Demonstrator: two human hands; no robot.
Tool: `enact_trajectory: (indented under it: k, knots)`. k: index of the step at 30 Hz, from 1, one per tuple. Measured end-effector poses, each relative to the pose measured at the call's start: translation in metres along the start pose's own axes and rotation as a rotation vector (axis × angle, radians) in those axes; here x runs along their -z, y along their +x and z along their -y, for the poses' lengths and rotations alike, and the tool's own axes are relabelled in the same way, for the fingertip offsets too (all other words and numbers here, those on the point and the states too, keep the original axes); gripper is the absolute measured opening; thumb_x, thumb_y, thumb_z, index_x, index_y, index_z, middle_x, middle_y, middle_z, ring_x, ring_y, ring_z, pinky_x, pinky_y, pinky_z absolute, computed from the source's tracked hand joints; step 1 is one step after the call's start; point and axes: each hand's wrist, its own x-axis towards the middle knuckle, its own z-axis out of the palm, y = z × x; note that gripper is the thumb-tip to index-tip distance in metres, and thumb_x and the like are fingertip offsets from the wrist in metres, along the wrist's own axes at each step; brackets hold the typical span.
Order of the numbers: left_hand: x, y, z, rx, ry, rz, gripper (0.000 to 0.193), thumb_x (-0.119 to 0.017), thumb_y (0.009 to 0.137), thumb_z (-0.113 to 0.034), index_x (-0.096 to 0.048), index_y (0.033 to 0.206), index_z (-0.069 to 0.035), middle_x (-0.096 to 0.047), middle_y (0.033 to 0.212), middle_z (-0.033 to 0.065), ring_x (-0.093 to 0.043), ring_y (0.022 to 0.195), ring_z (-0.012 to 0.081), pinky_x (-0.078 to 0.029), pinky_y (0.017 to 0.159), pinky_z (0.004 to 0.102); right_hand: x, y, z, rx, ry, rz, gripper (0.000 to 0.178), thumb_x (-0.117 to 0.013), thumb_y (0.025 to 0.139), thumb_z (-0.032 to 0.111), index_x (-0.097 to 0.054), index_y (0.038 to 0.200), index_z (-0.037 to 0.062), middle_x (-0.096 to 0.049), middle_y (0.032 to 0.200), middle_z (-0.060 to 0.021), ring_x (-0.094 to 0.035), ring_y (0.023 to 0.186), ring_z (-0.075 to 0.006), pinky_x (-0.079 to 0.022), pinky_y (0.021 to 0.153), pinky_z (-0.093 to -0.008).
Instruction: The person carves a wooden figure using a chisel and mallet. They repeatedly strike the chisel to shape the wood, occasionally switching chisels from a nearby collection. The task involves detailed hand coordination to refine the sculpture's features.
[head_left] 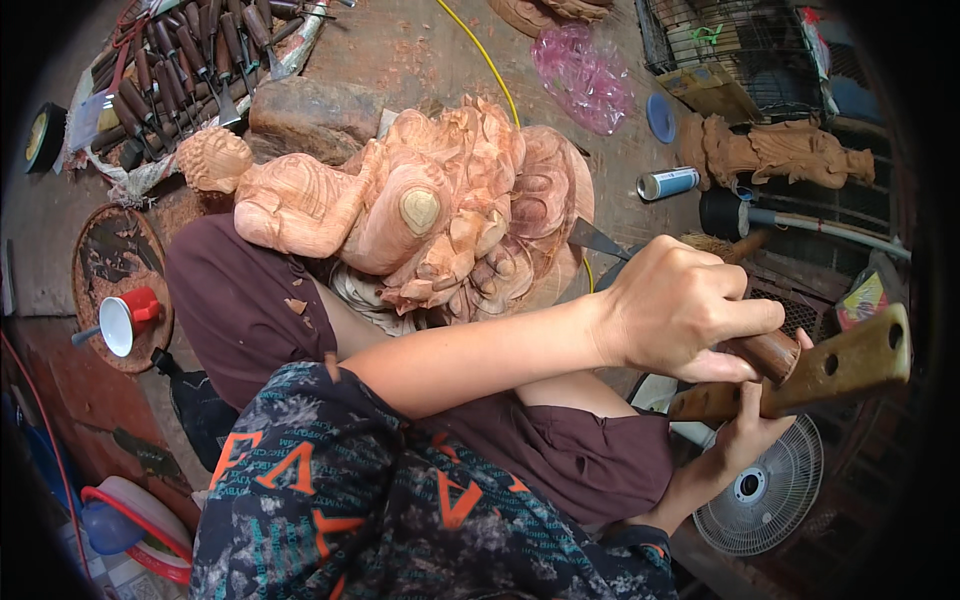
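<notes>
My left hand [690, 310] is closed around a chisel, its arm reaching across my lap to the right. The chisel's dark flat blade [598, 240] meets the lotus-like base of a reddish wood carving [440, 210], a seated figure lying on its side with its curly-haired head to the left. The chisel's brown handle end [772, 357] sticks out below my left fist. Right beside it is a yellowish wooden mallet [850, 355], a flat bar with holes, which my right hand [752, 435] grips from below. Most of the right fingers are hidden behind the bar.
Many chisels [190, 60] lie in a pile at the far left. A wooden block [310, 115] rests behind the carving. To the right are a spray can [668, 183], another carved figure [780, 150] and a fan [760, 490]. A red cup [130, 318] stands at left.
</notes>
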Motion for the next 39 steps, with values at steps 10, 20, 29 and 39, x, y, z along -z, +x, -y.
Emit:
enact_trajectory:
  k: [10,20,29,39]
  knots:
    - [0.005,0.008,0.012,0.115,-0.093,-0.112,0.042,-0.08,0.058,-0.033,-0.068,0.093,-0.014,-0.059,0.064,0.0034,-0.059,0.053,0.0228,-0.047,0.047,0.033,-0.003,0.0,0.004,-0.032,-0.07,-0.102,0.049,-0.062,0.084,-0.005,-0.044,0.129,-0.0039,-0.056,0.087,-0.0053,-0.053,0.076,-0.0099,-0.045,0.07,-0.0241]
    - [0.007,-0.008,-0.023,0.105,-0.057,0.045,0.05,-0.077,0.058,-0.038,-0.067,0.1,-0.013,-0.049,0.065,0.0018,-0.058,0.055,0.02,-0.044,0.047,0.0329,0.014,-0.005,-0.002,0.018,-0.07,0.05,0.062,-0.063,0.081,0.005,-0.038,0.137,-0.0039,-0.052,0.125,-0.0144,-0.054,0.112,-0.0221,-0.042,0.1,-0.0357]
    - [0.006,-0.009,-0.015,0.146,-0.056,-0.045,0.043,-0.078,0.059,-0.037,-0.066,0.092,-0.013,-0.055,0.064,0.0044,-0.061,0.057,0.0239,-0.048,0.048,0.035,-0.005,-0.012,0.023,-0.071,-0.036,-0.199,0.068,-0.06,0.079,0.0,-0.028,0.14,-0.0033,-0.05,0.1,-0.008,-0.049,0.084,-0.0148,-0.044,0.079,-0.0298]
    - [0.012,-0.011,-0.006,0.171,-0.094,-0.083,0.042,-0.079,0.064,-0.037,-0.068,0.097,-0.013,-0.057,0.064,0.0042,-0.059,0.055,0.0254,-0.047,0.049,0.0345,0.001,-0.024,-0.006,0.153,-0.496,-0.098,0.038,-0.064,0.086,-0.002,-0.051,0.122,-0.0013,-0.055,0.084,-0.002,-0.05,0.076,-0.0073,-0.043,0.075,-0.0259]
